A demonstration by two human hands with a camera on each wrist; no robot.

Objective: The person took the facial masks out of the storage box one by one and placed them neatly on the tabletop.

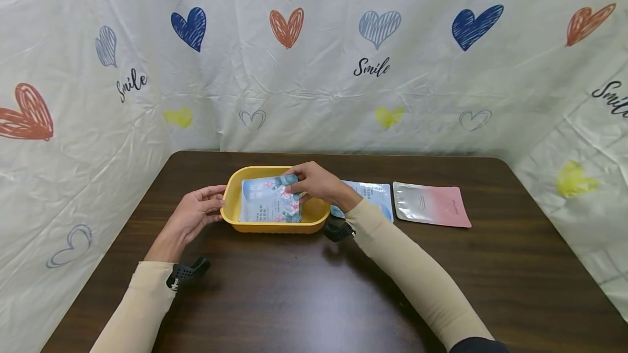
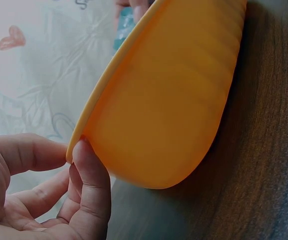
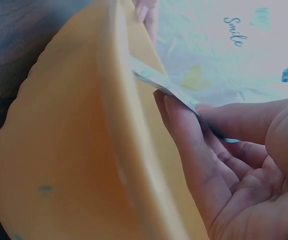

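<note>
A yellow plastic basin (image 1: 277,227) sits on the table, its left rim pinched between the thumb and fingers of my left hand (image 1: 192,217). The left wrist view shows that left hand (image 2: 49,195) at the basin's edge (image 2: 99,90). Over the basin, my right hand (image 1: 316,181) pinches the right edge of a light-blue face mask packet (image 1: 267,200) printed with pink flowers. Seen edge-on in the right wrist view, the packet (image 3: 156,77) lies between thumb and fingers of the right hand (image 3: 233,165). Its lower part is inside the basin.
Right of the basin lie a blue packet (image 1: 378,195), partly hidden by the right forearm, and a silver-and-pink packet (image 1: 432,204). They rest on the dark wooden table (image 1: 294,287). A white curtain (image 1: 324,86) with hearts hangs behind the table.
</note>
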